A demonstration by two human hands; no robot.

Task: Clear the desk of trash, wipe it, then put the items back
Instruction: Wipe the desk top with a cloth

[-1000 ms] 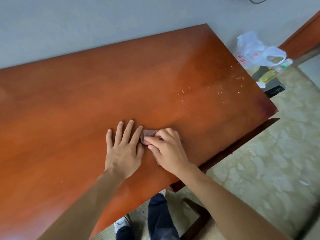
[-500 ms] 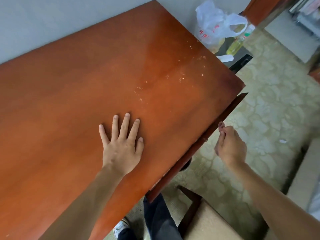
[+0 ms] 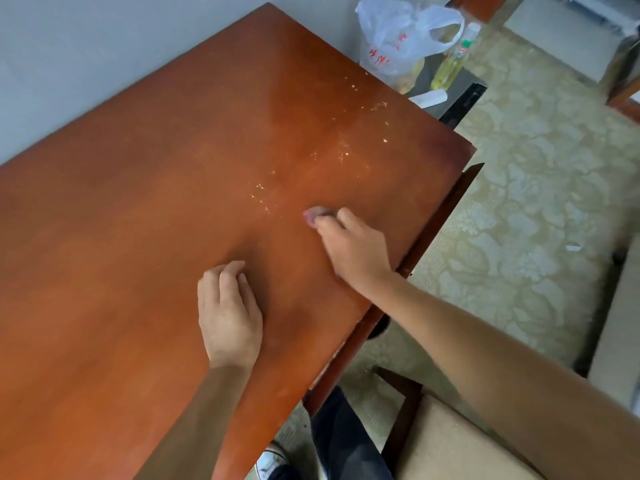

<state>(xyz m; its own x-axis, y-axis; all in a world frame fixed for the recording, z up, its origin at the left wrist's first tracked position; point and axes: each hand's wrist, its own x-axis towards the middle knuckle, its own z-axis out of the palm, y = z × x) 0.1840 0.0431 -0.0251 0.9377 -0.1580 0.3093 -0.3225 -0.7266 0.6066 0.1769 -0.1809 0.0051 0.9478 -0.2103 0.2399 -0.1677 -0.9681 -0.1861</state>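
Note:
The reddish-brown wooden desk (image 3: 138, 237) fills the left and middle of the view. Pale crumbs (image 3: 343, 152) are scattered over its right part. My right hand (image 3: 353, 247) holds a small pinkish-grey cloth (image 3: 313, 214) against the desk top, just right of the nearest crumbs. My left hand (image 3: 228, 313) rests on the desk closer to me, with its fingers curled under and nothing seen in it.
A white plastic bag (image 3: 398, 39) and a bottle of yellow liquid (image 3: 450, 60) sit on a dark surface past the desk's far right corner. A beige chair seat (image 3: 450, 445) is at the bottom right. Patterned carpet (image 3: 536, 168) covers the floor, with a paper scrap (image 3: 573, 247) on it.
My right hand went off the desk edge with the cloth and has come back onto the desk near the crumbs. My left hand's fingers went from spread flat to curled.

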